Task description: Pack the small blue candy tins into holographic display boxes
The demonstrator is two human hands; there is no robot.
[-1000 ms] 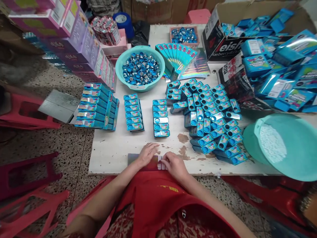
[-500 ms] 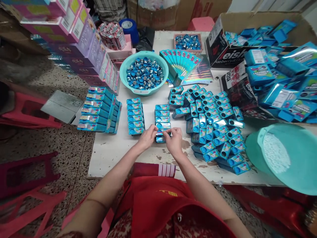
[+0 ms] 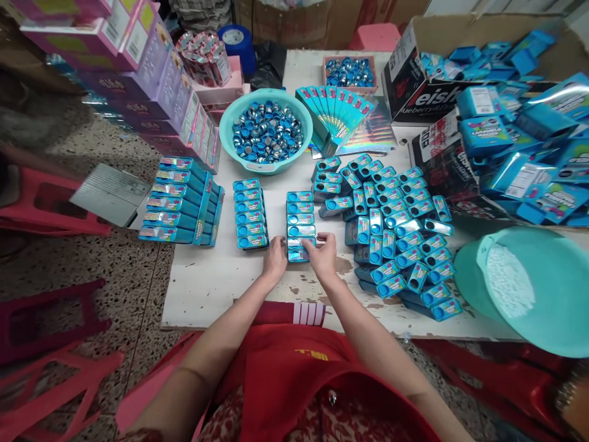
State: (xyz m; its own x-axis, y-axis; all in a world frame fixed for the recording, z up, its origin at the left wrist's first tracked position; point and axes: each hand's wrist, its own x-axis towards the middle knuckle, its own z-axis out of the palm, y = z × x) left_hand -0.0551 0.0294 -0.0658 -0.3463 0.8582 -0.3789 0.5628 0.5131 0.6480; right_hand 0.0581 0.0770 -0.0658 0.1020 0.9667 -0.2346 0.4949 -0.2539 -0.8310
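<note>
A straight row of small blue candy boxes (image 3: 301,219) stands upright on the table before me, printed tops facing up. Against the left side of its near end is my left hand (image 3: 275,260), its fingers stretched along the boxes. On the other side is my right hand (image 3: 324,256); its thumb lies over the top of a near box, its fingers apart from the thumb at the right. Neither hand has lifted anything. To the left is a similar row of blue boxes (image 3: 250,215). Many loose blue boxes (image 3: 399,227) stand crowded at the right.
A turquoise basin (image 3: 226,147) of blue and silver caps stands behind the rows. Filled blue display boxes (image 3: 202,212) and stacked pink cartons (image 3: 151,104) are left. A large turquoise tub (image 3: 556,294) with white pieces and cardboard boxes (image 3: 442,159) of blue packs stand right.
Both hands have parted from their pinch over the near end of the middle row. My left hand has dropped to the row's left side; my right thumb has stayed over the boxes.
</note>
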